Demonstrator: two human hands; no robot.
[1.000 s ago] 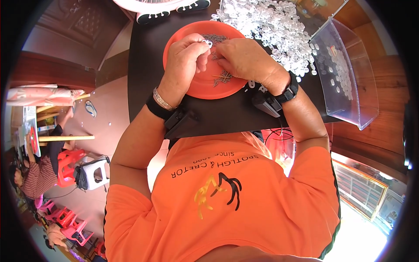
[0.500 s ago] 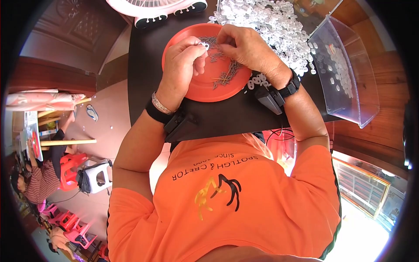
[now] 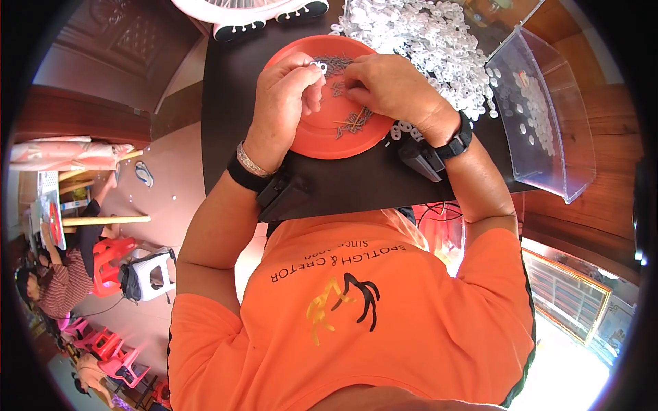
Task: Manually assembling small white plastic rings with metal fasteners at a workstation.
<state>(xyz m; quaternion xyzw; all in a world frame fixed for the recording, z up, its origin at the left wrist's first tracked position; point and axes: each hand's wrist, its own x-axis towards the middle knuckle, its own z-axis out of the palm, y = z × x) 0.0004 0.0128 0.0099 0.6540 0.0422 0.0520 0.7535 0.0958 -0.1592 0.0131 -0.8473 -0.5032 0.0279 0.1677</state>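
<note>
Head view: left hand [image 3: 284,96] pinches a small white ring [image 3: 319,66] over the orange plate [image 3: 312,137] mid-desk; right hand [image 3: 387,85], fingers closed, has slid down onto the pins [image 3: 353,122], picking one.

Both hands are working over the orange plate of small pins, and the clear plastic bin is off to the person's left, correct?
Not quite. The head view shows both the left hand and right hand over the orange plate, but the clear plastic bin is on the person's right.
</note>
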